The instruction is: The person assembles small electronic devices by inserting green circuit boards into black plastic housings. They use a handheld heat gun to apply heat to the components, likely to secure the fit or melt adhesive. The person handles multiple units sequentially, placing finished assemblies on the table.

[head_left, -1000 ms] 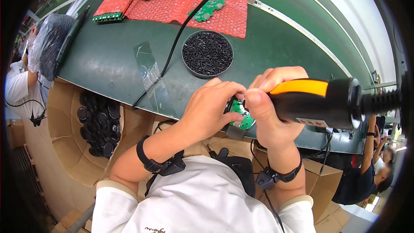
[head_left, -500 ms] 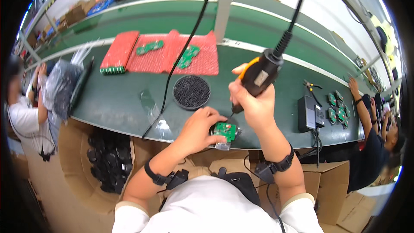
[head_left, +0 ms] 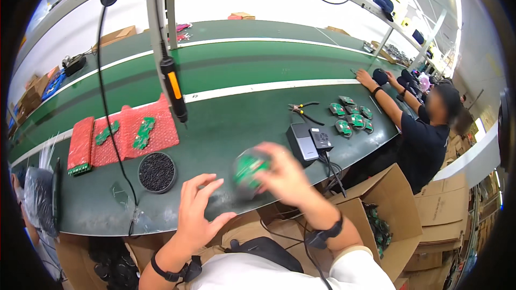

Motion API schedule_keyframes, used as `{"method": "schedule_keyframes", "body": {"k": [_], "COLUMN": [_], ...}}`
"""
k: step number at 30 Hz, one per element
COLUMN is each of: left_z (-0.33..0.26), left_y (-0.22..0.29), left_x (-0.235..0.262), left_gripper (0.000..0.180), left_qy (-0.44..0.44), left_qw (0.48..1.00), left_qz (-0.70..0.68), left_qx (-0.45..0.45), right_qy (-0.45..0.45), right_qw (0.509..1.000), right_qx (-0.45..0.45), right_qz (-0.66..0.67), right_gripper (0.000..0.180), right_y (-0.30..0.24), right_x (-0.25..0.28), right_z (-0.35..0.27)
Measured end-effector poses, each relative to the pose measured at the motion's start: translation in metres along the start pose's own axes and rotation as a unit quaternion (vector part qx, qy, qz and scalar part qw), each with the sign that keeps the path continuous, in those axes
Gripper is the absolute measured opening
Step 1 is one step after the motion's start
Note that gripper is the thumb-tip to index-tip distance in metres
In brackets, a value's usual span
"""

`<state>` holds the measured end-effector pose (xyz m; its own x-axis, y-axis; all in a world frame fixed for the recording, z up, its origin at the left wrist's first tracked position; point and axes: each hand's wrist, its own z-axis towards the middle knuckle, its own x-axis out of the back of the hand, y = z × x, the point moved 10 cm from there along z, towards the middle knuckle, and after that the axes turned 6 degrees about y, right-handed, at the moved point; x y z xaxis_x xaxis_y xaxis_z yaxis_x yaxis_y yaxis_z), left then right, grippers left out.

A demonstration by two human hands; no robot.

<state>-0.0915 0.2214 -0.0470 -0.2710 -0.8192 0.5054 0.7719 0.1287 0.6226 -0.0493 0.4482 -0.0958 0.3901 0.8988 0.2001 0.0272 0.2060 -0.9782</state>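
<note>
Gripping a green circuit board (head_left: 248, 171) with a dark, rounded edge, the fingers of the right hand (head_left: 285, 176) close around its right side; both are smeared by blur, so the board's detail and the fingertips cannot be made out. It is over the near part of the worktop (head_left: 226, 123), though whether it touches the surface cannot be told. Just left of it, the left hand (head_left: 194, 212) has its fingers spread, thumb well apart, with nothing in them.

Farther left sits a round dish (head_left: 161, 191) of small black pieces, too fine to tell singly. Beyond it, red bubble wrap (head_left: 164, 142) bears more green boards (head_left: 144, 133). A black-and-orange screwdriver (head_left: 174, 90) hangs upright, its cord running up beside a post. To the right are yellow-handled pliers, a black-and-grey power unit (head_left: 303, 144) and a cluster of boards (head_left: 353, 121).

Below, a carton (head_left: 400, 209) partly hides its contents; another at left is mostly covered by the worktop. A co-worker (head_left: 424, 145) at right has the legs hidden.
</note>
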Motion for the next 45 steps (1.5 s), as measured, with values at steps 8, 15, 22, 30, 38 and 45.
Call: {"method": "schedule_keyframes", "body": {"k": [8,15,22,30,38,45], "left_z": [-0.036,-0.04,-0.046,-0.087,-0.166,-0.179], "left_y": [-0.052,-0.079,-0.056,-0.106,-0.127,-0.135], "left_x": [-0.015,-0.034,0.061,0.207,0.192,0.188], "left_gripper": [0.03,0.018,0.01,0.004,0.007,0.007], "left_qy": [-0.035,-0.025,0.101,0.281,0.242,0.289], "left_qw": [0.995,0.996,0.985,0.923,0.921,0.924], "left_qz": [-0.021,-0.053,-0.084,0.039,0.093,0.126], "left_qx": [0.094,0.067,0.111,0.259,0.292,0.214], "right_qy": [0.51,0.472,0.403,0.03,-0.271,-0.28], "right_qw": [0.856,0.836,0.648,0.983,0.945,0.899], "right_qx": [-0.068,-0.13,0.093,0.067,0.091,0.159], "right_qz": [-0.043,-0.249,-0.64,-0.166,-0.161,-0.296], "right_gripper": [0.069,0.064,0.038,0.005,0.008,0.016], "right_y": [0.12,0.174,0.067,-0.045,-0.031,-0.003], "right_x": [0.437,0.597,0.489,0.039,-0.206,-0.262], "right_z": [0.047,0.069,0.117,0.045,0.002,0.007]}}
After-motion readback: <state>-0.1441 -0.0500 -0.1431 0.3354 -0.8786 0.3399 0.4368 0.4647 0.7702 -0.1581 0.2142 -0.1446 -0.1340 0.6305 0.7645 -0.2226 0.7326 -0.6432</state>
